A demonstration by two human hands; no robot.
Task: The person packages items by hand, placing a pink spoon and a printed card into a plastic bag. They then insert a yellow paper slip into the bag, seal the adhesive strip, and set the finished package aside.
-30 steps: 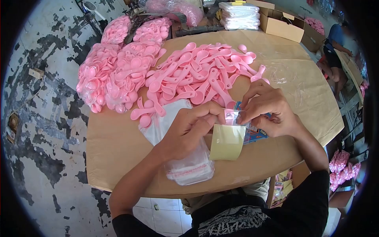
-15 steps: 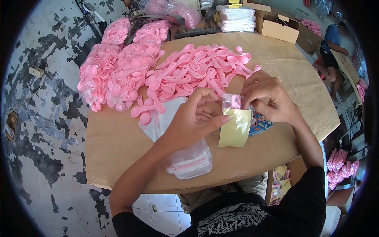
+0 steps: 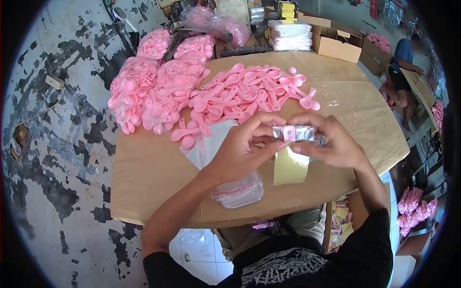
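Note:
Above the table, a small clear plastic bag (image 3: 303, 134) is held between both hands, its top edge folded over or flattened. Inside it shows part of a pink spoon (image 3: 288, 133), and a pale yellow card (image 3: 291, 169) hangs below. My left hand (image 3: 247, 146) is closed on the bag's left side, thumb in front. On the right side, my right hand (image 3: 331, 144) pinches the bag with thumb and fingers. Blue printed cards (image 3: 318, 139) show partly behind my right hand. Near my left forearm lies a stack of clear bags (image 3: 242, 191).
Loose pink spoons (image 3: 249, 89) are heaped across the table (image 3: 158, 177). Filled bags of spoons (image 3: 158, 86) stand at left. At the back are stacked clear packs (image 3: 290, 36) and a cardboard box (image 3: 338, 44). An open box (image 3: 357, 206) holds packed pieces. Another person (image 3: 402, 67) sits at far right.
My right hand has come down from the bag's opening to its right side. The bag's top now lies folded or flattened between both hands. The view has shifted slightly.

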